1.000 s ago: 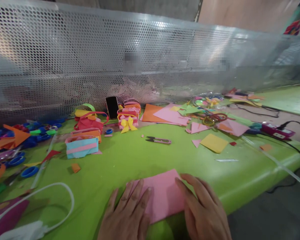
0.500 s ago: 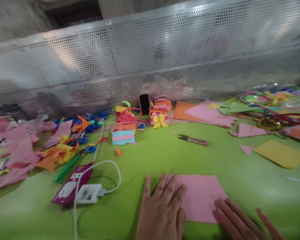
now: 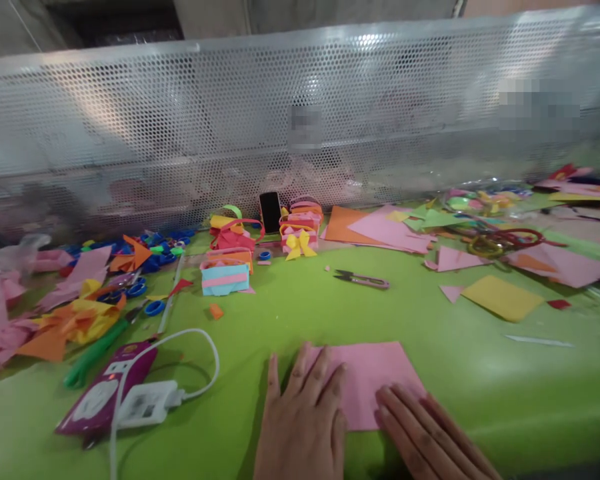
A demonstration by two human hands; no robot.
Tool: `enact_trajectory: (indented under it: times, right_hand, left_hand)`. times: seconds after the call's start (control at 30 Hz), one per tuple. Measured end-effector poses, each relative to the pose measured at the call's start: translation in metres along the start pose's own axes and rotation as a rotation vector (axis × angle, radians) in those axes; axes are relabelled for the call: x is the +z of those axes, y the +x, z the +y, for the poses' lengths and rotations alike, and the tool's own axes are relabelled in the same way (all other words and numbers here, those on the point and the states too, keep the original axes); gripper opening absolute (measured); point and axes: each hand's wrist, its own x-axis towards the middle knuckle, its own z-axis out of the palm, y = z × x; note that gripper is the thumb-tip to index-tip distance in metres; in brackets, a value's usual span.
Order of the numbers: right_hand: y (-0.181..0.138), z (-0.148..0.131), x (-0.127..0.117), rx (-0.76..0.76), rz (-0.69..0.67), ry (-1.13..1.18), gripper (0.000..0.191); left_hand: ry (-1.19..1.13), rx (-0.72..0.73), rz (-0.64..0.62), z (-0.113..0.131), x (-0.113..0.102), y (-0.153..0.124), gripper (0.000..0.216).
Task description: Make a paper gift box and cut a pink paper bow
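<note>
A pink sheet of paper (image 3: 370, 367) lies flat on the green tabletop (image 3: 260, 327) in front of me. My left hand (image 3: 305, 407) is spread over its left side, palm down, fingers apart. On the lower right of the paper rests my right hand (image 3: 420, 427), its fingers stretched out flat and close together. Neither hand grips anything. Beyond the paper lies a pair of thread snips (image 3: 363, 279). Small folded-paper bags stand farther back, among them a blue one with a pink band (image 3: 225, 279) and a pink one with a yellow bow (image 3: 301, 243).
At left, a purple power strip (image 3: 113, 387) holds a white plug (image 3: 150, 403) with a looping cable. Paper scraps and a green-handled tool (image 3: 95, 350) lie beyond it. A phone (image 3: 269, 212) leans near the perforated metal panel (image 3: 220, 113). Yellow paper (image 3: 503, 298) lies at right.
My right hand has slid inward over the paper, toward my left hand. The left hand stays spread on the paper. The whole view has shifted, so the table things appear farther left.
</note>
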Motion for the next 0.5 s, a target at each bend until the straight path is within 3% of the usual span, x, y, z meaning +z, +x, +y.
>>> enact_trajectory:
  times: [0.1,0.23,0.33,0.5]
  right_hand:
    - [0.014,-0.005,-0.002,0.018,0.006,-0.002,0.041]
    - [0.006,-0.008,0.002,0.09,0.039,0.002,0.031]
    - [0.003,-0.006,0.003,0.095,0.045,0.022,0.03]
    - [0.006,-0.003,0.002,0.084,0.051,0.051,0.031]
  left_hand:
    - [0.047,0.05,0.019,0.009,0.002,0.005,0.048]
    - [0.123,0.258,0.091,0.019,0.017,0.004,0.05]
    - [0.21,0.303,0.091,0.009,0.021,-0.008,0.051]
    - [0.284,0.309,0.029,-0.019,0.004,-0.032,0.048]
